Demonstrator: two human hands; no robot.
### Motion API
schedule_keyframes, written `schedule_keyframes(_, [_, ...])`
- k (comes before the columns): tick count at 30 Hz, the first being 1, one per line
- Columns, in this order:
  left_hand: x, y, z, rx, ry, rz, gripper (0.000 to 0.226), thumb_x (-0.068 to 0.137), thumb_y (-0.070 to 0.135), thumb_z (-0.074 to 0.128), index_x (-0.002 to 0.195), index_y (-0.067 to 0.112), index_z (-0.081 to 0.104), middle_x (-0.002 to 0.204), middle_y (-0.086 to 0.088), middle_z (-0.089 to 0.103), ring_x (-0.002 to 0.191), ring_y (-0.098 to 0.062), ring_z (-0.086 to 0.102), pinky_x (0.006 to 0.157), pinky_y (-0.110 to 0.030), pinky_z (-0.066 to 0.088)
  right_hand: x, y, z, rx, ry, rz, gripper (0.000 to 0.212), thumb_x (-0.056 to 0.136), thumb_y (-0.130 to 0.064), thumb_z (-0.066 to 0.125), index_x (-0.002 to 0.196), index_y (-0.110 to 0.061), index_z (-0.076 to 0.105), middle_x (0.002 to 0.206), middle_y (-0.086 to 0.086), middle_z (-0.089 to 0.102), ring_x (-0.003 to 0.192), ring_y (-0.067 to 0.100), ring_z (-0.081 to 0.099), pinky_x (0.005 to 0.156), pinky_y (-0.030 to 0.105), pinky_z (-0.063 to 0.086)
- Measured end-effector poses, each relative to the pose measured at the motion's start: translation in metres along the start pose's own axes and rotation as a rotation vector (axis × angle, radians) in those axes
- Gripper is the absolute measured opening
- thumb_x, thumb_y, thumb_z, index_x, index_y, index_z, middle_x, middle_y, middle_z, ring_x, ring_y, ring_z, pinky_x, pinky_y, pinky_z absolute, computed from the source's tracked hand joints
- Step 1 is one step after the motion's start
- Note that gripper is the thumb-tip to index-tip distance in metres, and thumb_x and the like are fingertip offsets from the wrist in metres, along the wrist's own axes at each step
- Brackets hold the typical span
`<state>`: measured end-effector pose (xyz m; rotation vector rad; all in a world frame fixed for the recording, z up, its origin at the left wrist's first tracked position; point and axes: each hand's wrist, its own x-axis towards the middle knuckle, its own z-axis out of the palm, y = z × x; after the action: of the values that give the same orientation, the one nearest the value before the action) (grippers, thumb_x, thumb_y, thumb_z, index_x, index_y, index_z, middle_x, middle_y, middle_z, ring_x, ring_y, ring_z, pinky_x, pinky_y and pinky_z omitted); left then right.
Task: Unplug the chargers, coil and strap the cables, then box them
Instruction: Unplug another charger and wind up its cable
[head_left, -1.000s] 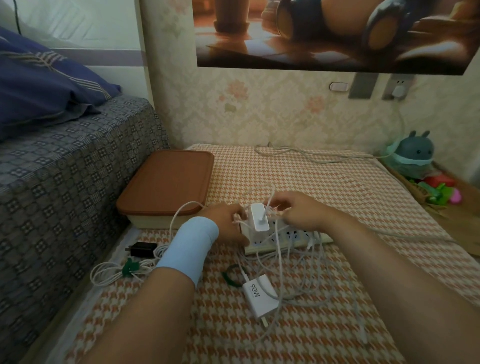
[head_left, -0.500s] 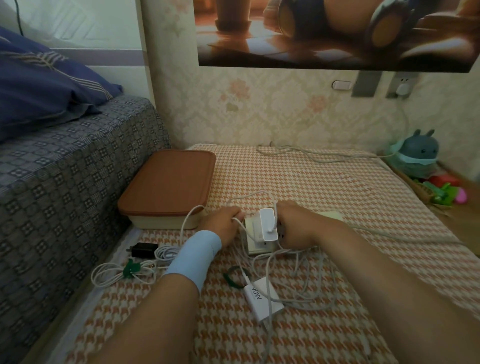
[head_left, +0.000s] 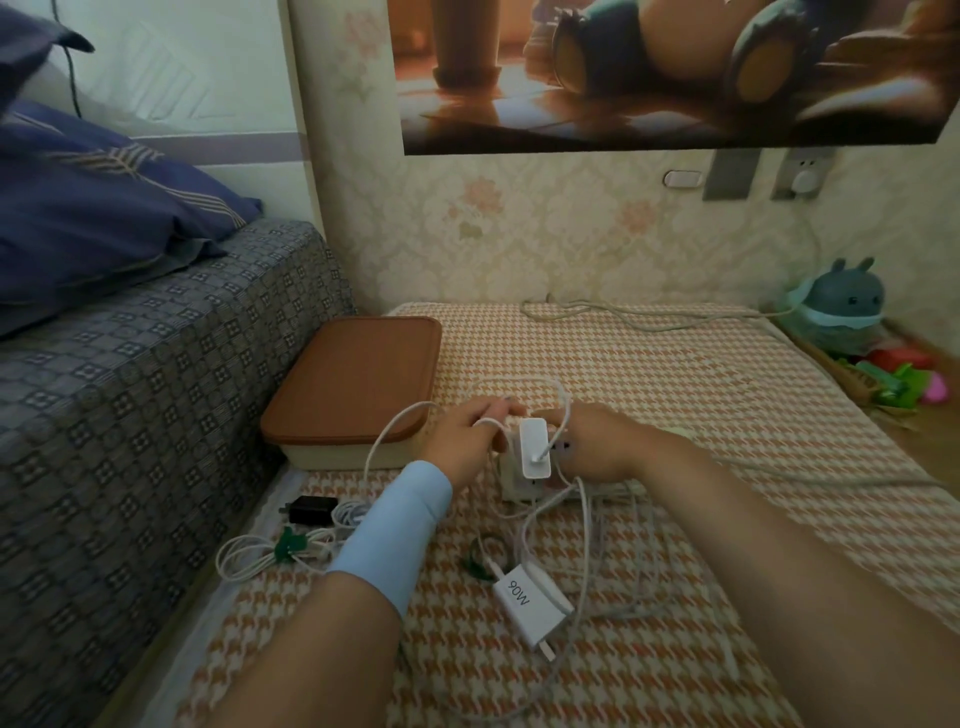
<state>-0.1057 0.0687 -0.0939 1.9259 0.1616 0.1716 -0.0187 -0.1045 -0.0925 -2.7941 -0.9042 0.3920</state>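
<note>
Houndstooth mat (head_left: 675, 374) against a papered wall (head_left: 571, 234), grey bed (head_left: 130, 389) along its left edge.

Changes: a second ago the strip (head_left: 511, 486) lay flat with its right end showing. Now it is tipped up and mostly hidden between the hands. White charger (head_left: 535, 452) is still plugged into it, mid-mat, same spot. Left hand (head_left: 462, 441) has moved in closer; its fingers curl round the strip's left end, with a cable loop across them. Right hand (head_left: 602, 447) has dropped from behind the charger to its right side and is closed on the strip. Can't tell if it touches the charger. 90W charger (head_left: 530, 605) is unmoved, lying flat nearer the near edge.

Around: brown-lidded box (head_left: 358, 384) at the left edge, lid on. Black charger (head_left: 310, 509) and a white coil (head_left: 244, 561) lie nearer along that edge, with a green strap (head_left: 288, 543) on the coil. Loose strap (head_left: 478, 564) lies beside the 90W charger. Grey lead (head_left: 623, 317) runs along the far edge. Plush (head_left: 844, 301) and toys (head_left: 904, 374) sit past the far right corner. Wall plug (head_left: 804, 179) is under the poster (head_left: 649, 67). Blue pillow (head_left: 93, 218) on the bed.

In the way: loose cables (head_left: 587, 545) tangle over the strip and round the 90W charger. Left forearm, in a blue sleeve (head_left: 395, 530), covers part of the coil.

Counts: 3 chargers on the mat, 1 wall plug, 1 strip, 1 coil, 2 straps, 1 box, 2 hands.
</note>
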Motion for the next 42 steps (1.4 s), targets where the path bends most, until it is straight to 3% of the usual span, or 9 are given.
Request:
schedule_keyframes(6, [-0.004,-0.002,-0.013,0.066,0.028,-0.037,0.012,0.097,0.01,0.056,0.097,0.018,0.066,0.077,-0.007,0.061,0.063,-0.019,0.059,0.056,-0.023,0.051,-0.03,0.011,-0.031,0.31,0.216,0.056,0.059,0.098,0.002,0.043,0.149,-0.028,0.045,0.152,0.003,0.048,0.13,0.022,0.053,0.095,0.034,0.053])
schedule_keyframes(12, [-0.018,0.007,-0.029,0.234,-0.063,0.062,0.032,0.089,0.019,0.072,0.118,0.029,0.065,0.124,0.007,0.061,0.112,-0.016,0.058,0.094,-0.032,0.051,-0.063,-0.005,-0.023,0.463,0.203,0.052,0.05,0.103,-0.034,0.052,0.151,-0.024,0.044,0.152,-0.001,0.049,0.129,0.017,0.054,0.104,0.035,0.045])
schedule_keyframes(17, [-0.037,0.019,-0.027,0.542,-0.15,-0.081,0.082,0.089,0.031,0.071,0.155,0.034,0.022,0.162,-0.005,0.018,0.146,-0.03,0.028,0.113,-0.04,0.036,-0.076,-0.004,-0.009,0.541,0.258,0.074,0.051,0.09,-0.021,0.074,0.139,-0.018,0.059,0.095,-0.003,0.067,0.085,0.012,0.065,0.079,0.028,0.052])
schedule_keyframes(24, [-0.061,0.056,-0.018,0.961,-0.206,-0.156,0.066,0.095,0.032,0.06,0.152,0.03,0.027,0.145,-0.005,0.05,0.124,-0.028,0.053,0.095,-0.038,0.051,-0.101,0.003,-0.036,0.355,0.615,0.157,0.031,0.097,-0.023,0.061,0.127,-0.027,0.068,0.101,-0.01,0.069,0.08,0.013,0.068,0.073,0.032,0.056])
schedule_keyframes(27, [-0.069,0.057,-0.022,0.991,-0.199,-0.133,0.048,0.092,0.03,0.063,0.138,0.029,0.047,0.128,-0.003,0.06,0.112,-0.023,0.057,0.093,-0.035,0.051,-0.111,0.0,-0.037,0.098,0.51,0.09,0.037,0.095,-0.016,0.063,0.13,-0.028,0.065,0.13,-0.005,0.061,0.113,0.017,0.061,0.093,0.035,0.052])
schedule_keyframes(30, [-0.078,0.049,-0.021,0.885,-0.29,-0.088,0.047,0.088,0.031,0.068,0.132,0.028,0.051,0.115,0.004,0.066,0.097,-0.017,0.062,0.085,-0.031,0.054,-0.122,-0.02,-0.037,0.16,0.469,-0.107,0.032,0.092,-0.003,0.054,0.095,-0.029,0.074,0.109,-0.008,0.065,0.098,0.013,0.063,0.088,0.038,0.055])
schedule_keyframes(33, [-0.09,0.039,-0.015,0.798,-0.338,-0.061,0.071,0.087,0.024,0.07,0.145,0.033,0.029,0.102,0.003,0.066,0.084,-0.015,0.062,0.07,-0.029,0.053,-0.133,-0.051,-0.035,0.337,0.298,-0.193,0.039,0.084,0.001,0.049,0.073,-0.028,0.073,0.082,-0.009,0.072,0.07,0.018,0.069,0.066,0.038,0.06])
schedule_keyframes(38, [-0.098,0.015,-0.013,0.858,-0.397,-0.104,0.113,0.089,0.029,0.069,0.148,0.04,-0.028,0.119,-0.005,0.066,0.101,-0.025,0.065,0.091,-0.044,0.054,-0.126,-0.085,0.021,0.102,-0.059,-0.132,0.031,0.093,-0.042,0.061,0.101,-0.013,0.069,0.095,0.007,0.068,0.085,0.026,0.066,0.075,0.042,0.057])
schedule_keyframes(42, [-0.103,0.016,-0.015,0.901,-0.407,-0.013,0.069,0.095,0.017,0.058,0.153,0.035,0.026,0.142,0.001,0.055,0.125,-0.023,0.054,0.106,-0.038,0.044,-0.119,-0.093,0.05,-0.287,-0.028,-0.111,0.039,0.088,-0.048,0.065,0.111,-0.016,0.063,0.106,0.01,0.055,0.09,0.027,0.057,0.072,0.037,0.051])
